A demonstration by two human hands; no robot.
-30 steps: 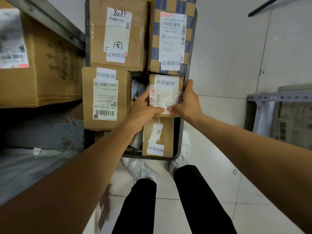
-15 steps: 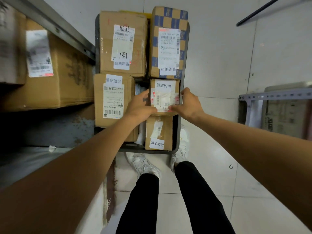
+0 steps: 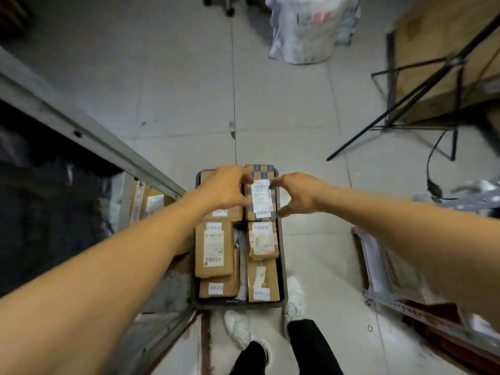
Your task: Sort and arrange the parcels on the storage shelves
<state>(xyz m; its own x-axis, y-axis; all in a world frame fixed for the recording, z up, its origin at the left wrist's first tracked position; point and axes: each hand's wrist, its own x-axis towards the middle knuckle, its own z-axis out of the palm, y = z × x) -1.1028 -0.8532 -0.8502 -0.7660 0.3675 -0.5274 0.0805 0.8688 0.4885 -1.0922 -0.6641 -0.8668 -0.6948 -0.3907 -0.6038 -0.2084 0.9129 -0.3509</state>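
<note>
Grey tiled floor (image 3: 176,77) carries a parcel-filled crate (image 3: 238,305), tripod (image 3: 392,109) and sack (image 3: 305,28).

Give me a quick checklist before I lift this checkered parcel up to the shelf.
1. Left hand at the checkered parcel's left edge: ok.
2. Right hand at its right edge: ok.
3. Fingers firmly closed on it: cannot tell, blurred.
4. Nothing stacked on the parcel: ok.
5. Label facing up: ok.
6. Free slot on the left shelf: cannot tell, too dark.
</note>
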